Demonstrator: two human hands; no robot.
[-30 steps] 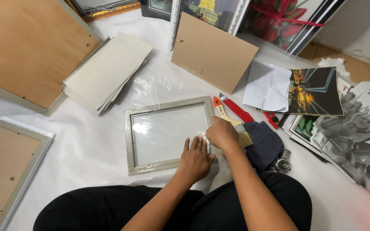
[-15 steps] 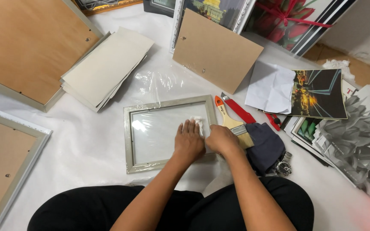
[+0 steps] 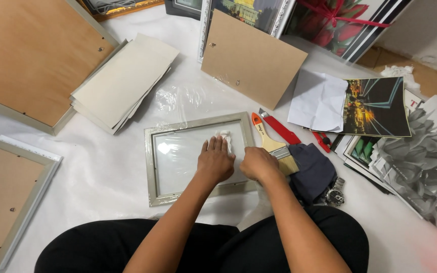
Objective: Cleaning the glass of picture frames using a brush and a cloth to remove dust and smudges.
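A silver picture frame (image 3: 150,167) with a glass pane lies flat on the white sheet in front of my knees. My left hand (image 3: 215,163) rests palm down on the right part of the glass, its fingers pressing a crumpled white cloth (image 3: 225,135) against the pane. My right hand (image 3: 258,164) is curled on the frame's right rail, right beside the left hand. A paintbrush (image 3: 270,145) with an orange handle lies just beyond the right hand's knuckles.
A red utility knife (image 3: 282,130), a dark cloth (image 3: 313,171) and a wristwatch (image 3: 335,196) lie to the right. Prints and magazines (image 3: 421,151) spread further right. Brown backing boards (image 3: 251,58), a stack of grey cards (image 3: 122,81) and another frame (image 3: 6,192) lie behind and to the left.
My left hand has moved up from the frame's lower right corner onto the glass and over the white cloth. My right hand has settled on the frame's right rail.
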